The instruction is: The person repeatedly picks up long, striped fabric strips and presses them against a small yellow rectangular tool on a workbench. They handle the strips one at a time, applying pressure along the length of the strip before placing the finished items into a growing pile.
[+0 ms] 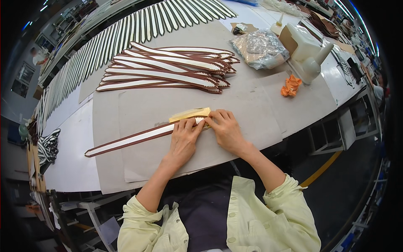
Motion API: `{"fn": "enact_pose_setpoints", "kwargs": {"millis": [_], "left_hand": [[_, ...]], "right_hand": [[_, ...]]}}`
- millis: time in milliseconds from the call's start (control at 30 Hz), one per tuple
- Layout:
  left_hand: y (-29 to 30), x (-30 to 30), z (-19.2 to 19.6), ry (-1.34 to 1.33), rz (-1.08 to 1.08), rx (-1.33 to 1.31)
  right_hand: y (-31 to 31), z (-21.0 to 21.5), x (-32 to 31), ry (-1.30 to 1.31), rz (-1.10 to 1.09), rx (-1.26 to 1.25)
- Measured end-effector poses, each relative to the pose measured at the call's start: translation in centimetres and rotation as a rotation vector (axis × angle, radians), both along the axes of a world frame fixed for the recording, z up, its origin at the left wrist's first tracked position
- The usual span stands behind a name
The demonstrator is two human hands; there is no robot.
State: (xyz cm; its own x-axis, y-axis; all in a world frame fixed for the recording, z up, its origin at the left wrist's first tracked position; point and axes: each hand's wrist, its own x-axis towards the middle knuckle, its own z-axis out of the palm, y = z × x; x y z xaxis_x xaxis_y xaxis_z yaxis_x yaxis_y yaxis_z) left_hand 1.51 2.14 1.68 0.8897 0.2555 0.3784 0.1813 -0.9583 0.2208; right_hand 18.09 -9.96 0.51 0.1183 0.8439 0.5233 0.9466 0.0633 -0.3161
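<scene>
A long brown strap with a white middle (126, 141) lies flat on a grey cardboard sheet (252, 105). My left hand (183, 140) presses down on the strap near its right end. My right hand (226, 130) presses the strap's tip with its fingertips, touching the left hand's fingers. A yellowish block (191, 114) lies just behind the fingers, against the strap's end. The strap's tip is hidden under my fingers.
A pile of similar brown and white straps (168, 67) lies farther back. A long row of white strips (126, 33) fans across the far table. At the right are a clear plastic bag (260, 48), white bottles (310, 54) and an orange rag (290, 86). The table edge (319, 113) runs close on the right.
</scene>
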Motion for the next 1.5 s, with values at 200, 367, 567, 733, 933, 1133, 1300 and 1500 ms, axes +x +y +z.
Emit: {"fn": "enact_pose_setpoints", "kwargs": {"millis": [200, 367, 567, 733, 933, 1133, 1300, 1500], "left_hand": [[0.5, -1.6, -1.3, -0.065, -0.021, -0.088], [-0.2, -2.4, -0.1, -0.074, 0.029, -0.022], [0.0, -2.0, -0.1, -0.111, 0.033, -0.054], [-0.3, -2.7, -0.6, -0.198, 0.055, -0.147], [3.0, -7.0, -1.4, -0.250, 0.120, -0.171], [11.2, -14.2, 1.1, 0.110, 0.392, -0.299], [13.7, -13.8, 2.5, 0.275, 0.277, -0.394], [11.8, -14.7, 1.5, 0.079, 0.105, -0.414]], "right_hand": [[0.5, -0.3, -0.8, -0.295, -0.036, -0.014], [0.0, 0.2, -0.7, 0.134, -0.072, -0.020], [0.6, -0.3, -3.4, -0.024, 0.016, 0.094], [0.9, -0.2, -4.2, -0.155, 0.000, 0.002], [1.0, 0.4, -4.8, -0.343, 0.030, -0.053], [1.8, 0.9, -5.0, -0.391, 0.045, -0.132], [2.3, 2.2, -4.6, -0.262, 0.016, -0.269], [4.9, 4.2, -5.7, -0.188, 0.126, 0.056]]}}
